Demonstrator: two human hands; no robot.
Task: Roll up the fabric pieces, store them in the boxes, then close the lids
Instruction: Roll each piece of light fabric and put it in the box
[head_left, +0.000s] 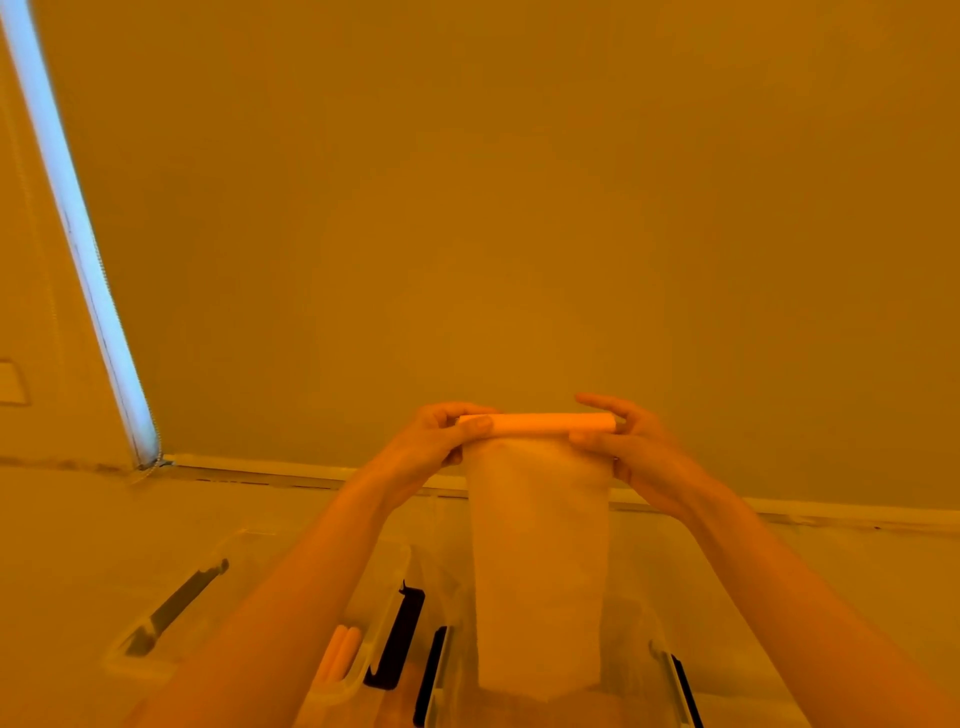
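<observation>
Left box: clear plastic storage box (363, 639) with black latch, two rolled pieces inside.
Left hand (436, 441): pinches the roll's left end.
Fabric: pale thin fabric piece (537, 561), top rolled into a tight tube, remainder hanging flat over the right clear box (665, 670).
Right hand (628, 447): grips the right end.

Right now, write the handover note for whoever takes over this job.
Left hand and right hand each pinch one end of the fabric roll, held up in the air; keep that grip.
The unrolled tail of the fabric piece hangs down over the clear boxes.
Done: rolled pieces already lie in the left box.
Left: finish this roll, store it, close the lids.
</observation>
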